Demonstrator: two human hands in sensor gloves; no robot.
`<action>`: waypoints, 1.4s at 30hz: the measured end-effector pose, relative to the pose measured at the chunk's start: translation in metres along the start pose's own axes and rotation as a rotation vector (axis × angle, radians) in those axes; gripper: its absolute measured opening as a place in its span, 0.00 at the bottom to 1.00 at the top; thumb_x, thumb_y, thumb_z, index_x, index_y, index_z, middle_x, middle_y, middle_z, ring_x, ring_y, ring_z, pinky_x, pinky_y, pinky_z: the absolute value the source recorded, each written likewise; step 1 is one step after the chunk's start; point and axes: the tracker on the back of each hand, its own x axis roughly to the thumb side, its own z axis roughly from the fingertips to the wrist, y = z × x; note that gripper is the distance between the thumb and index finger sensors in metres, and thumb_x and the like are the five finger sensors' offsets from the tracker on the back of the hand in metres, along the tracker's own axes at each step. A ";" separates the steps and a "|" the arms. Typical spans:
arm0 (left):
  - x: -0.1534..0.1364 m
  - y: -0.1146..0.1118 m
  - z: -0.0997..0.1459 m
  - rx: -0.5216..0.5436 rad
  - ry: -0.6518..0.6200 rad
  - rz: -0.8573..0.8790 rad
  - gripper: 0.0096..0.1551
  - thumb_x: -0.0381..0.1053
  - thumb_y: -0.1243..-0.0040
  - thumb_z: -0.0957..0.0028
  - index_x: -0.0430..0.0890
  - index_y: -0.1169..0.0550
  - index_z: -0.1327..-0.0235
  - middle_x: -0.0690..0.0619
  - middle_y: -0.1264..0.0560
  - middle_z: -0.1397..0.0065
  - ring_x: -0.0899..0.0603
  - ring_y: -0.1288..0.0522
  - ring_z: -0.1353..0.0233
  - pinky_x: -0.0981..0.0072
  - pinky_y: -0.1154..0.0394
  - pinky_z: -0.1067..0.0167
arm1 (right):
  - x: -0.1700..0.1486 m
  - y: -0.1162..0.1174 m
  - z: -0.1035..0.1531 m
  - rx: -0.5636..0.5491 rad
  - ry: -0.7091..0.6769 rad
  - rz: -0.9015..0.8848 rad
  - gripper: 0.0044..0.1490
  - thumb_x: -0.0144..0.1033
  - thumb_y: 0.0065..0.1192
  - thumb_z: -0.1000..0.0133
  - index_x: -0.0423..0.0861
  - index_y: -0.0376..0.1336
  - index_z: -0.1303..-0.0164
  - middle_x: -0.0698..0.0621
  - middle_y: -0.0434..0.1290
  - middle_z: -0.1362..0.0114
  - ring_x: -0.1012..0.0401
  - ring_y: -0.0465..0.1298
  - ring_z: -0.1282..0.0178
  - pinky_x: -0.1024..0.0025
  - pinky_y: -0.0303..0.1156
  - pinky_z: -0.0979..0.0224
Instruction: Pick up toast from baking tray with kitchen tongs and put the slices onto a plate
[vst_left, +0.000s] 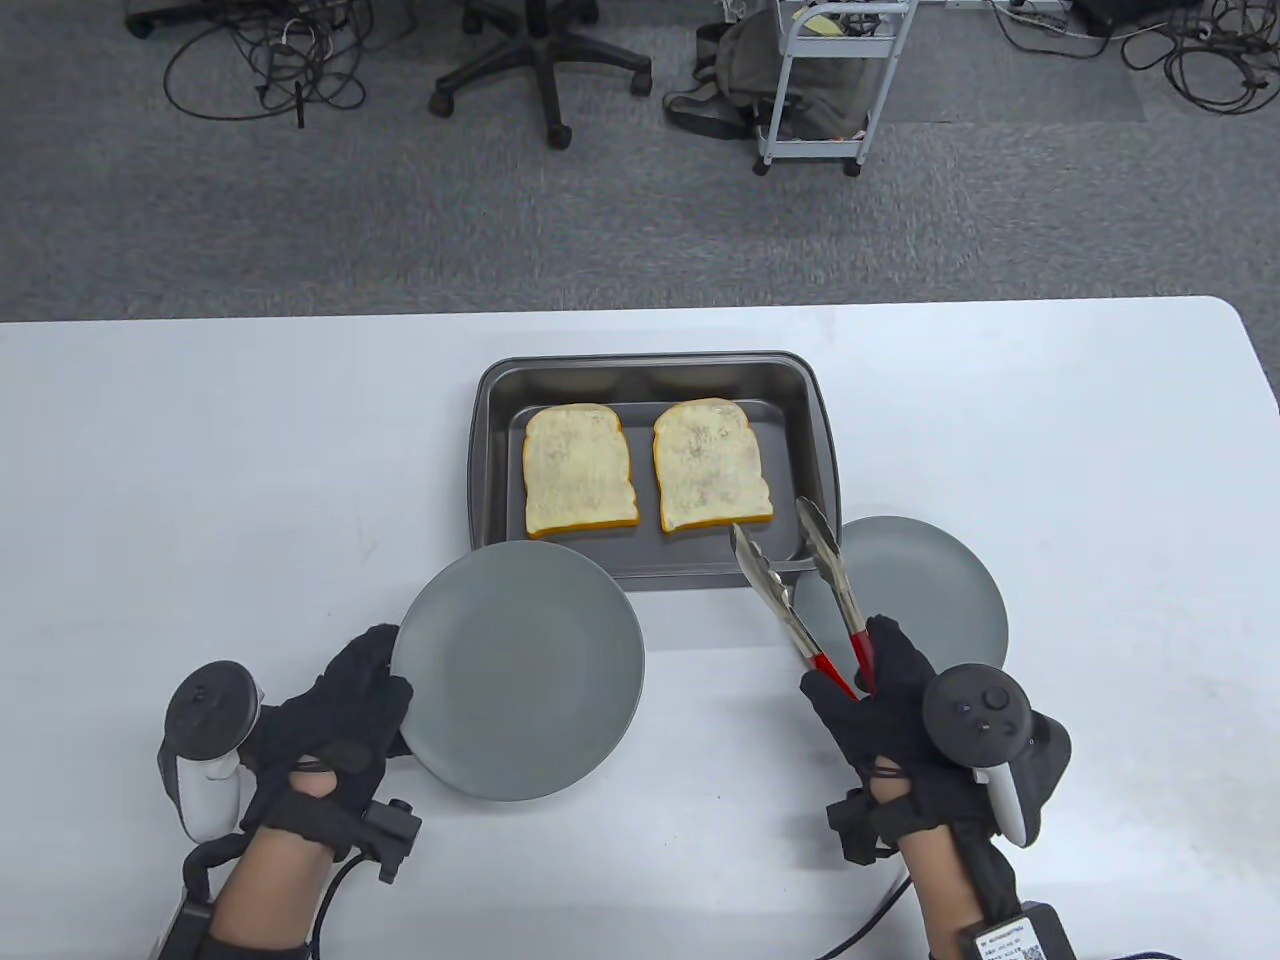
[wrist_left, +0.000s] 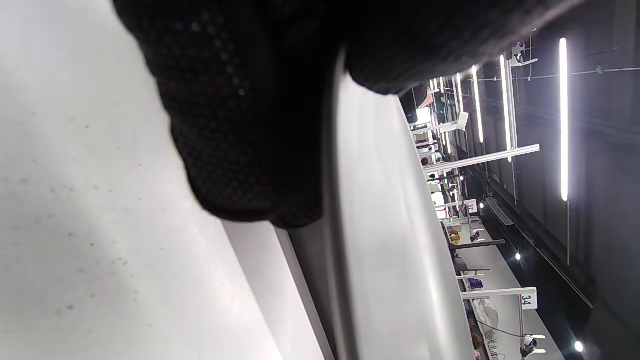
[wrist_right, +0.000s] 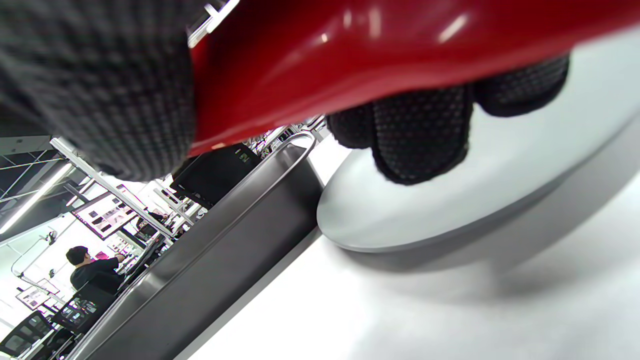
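Two toast slices lie side by side in the dark baking tray (vst_left: 820, 420): the left slice (vst_left: 580, 468) and the right slice (vst_left: 712, 464). My right hand (vst_left: 868, 690) grips the red handles of the metal tongs (vst_left: 800, 590), also seen as the tongs (wrist_right: 360, 60); their tips stand apart over the tray's near right corner, close to the right slice. My left hand (vst_left: 345, 700) holds the left rim of a grey plate (vst_left: 520, 680), the plate (wrist_left: 390, 240), which overlaps the tray's near edge. A second grey plate (vst_left: 930, 590) lies on the table under the tongs.
The white table (vst_left: 200, 480) ends just beyond the tray. Behind it, on grey carpet, stand an office chair base (vst_left: 545, 70) and a white cart (vst_left: 830, 90), with cables around them.
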 end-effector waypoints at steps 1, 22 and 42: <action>0.000 0.000 0.000 -0.002 -0.001 0.002 0.36 0.45 0.34 0.49 0.38 0.34 0.30 0.44 0.15 0.41 0.43 0.05 0.52 0.68 0.03 0.58 | 0.000 0.000 0.000 0.002 0.001 0.002 0.59 0.64 0.78 0.61 0.40 0.61 0.28 0.36 0.76 0.37 0.47 0.84 0.53 0.42 0.78 0.41; -0.003 -0.007 0.004 -0.007 0.003 -0.004 0.37 0.47 0.36 0.48 0.39 0.36 0.29 0.45 0.15 0.42 0.46 0.04 0.57 0.70 0.04 0.65 | -0.003 0.002 -0.003 0.018 0.021 -0.008 0.59 0.64 0.78 0.61 0.40 0.61 0.28 0.36 0.76 0.37 0.47 0.84 0.53 0.42 0.78 0.41; -0.002 -0.007 0.003 0.005 -0.022 -0.042 0.36 0.48 0.36 0.47 0.40 0.36 0.28 0.46 0.16 0.40 0.45 0.05 0.56 0.69 0.04 0.63 | -0.006 0.003 -0.005 0.025 0.036 -0.025 0.56 0.63 0.76 0.59 0.40 0.62 0.29 0.36 0.76 0.37 0.47 0.84 0.53 0.42 0.78 0.42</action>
